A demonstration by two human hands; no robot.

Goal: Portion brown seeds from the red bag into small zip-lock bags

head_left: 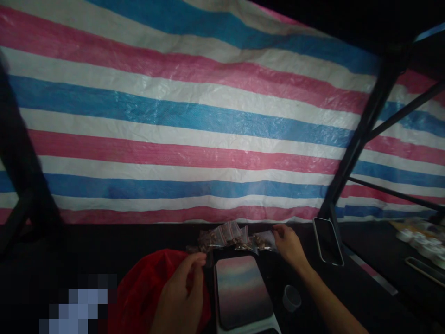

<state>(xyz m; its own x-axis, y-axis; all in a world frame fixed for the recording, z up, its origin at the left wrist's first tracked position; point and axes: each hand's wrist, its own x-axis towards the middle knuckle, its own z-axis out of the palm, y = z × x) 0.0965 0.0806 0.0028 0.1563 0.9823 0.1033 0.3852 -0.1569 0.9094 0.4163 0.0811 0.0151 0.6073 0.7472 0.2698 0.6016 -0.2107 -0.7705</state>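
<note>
My left hand [182,292] hovers over a red plastic bag [146,287] at the bottom centre, its thumb and fingers pinched together on something I cannot make out. My right hand [288,246] reaches forward to a row of small clear packets [229,236] holding brownish bits, and its fingertips touch the rightmost packet [264,241]. Between the two hands lies a flat scale with a shiny plate [241,290] that mirrors the striped sheet.
A red, white and blue striped tarp [194,120] fills the background. A phone [328,241] leans against a dark metal frame post [361,130] at the right. A small clear cup [291,298] stands near my right forearm. Small white containers [424,241] sit at the far right.
</note>
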